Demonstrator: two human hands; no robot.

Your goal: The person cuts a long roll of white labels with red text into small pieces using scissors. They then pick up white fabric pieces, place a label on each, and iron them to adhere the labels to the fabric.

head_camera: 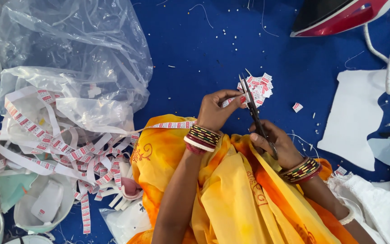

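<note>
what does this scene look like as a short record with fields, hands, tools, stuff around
surface: blue cloth surface
left hand: left hand pinches the long white ribbon of red-printed labels
right hand: right hand grips the dark metal scissors, blades at the ribbon's end
cut pieces: small pile of cut white-and-red labels beyond the blades
left side: tangled heap of label ribbon under a crumpled clear plastic bag
far right: red and black clothes iron

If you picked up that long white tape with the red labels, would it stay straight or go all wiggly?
Probably wiggly: the label tape lies in loose curls and tangles, so it looks floppy. It also seems light, since the left hand holds a strand with just fingertips while it drapes over the yellow cloth.
</note>
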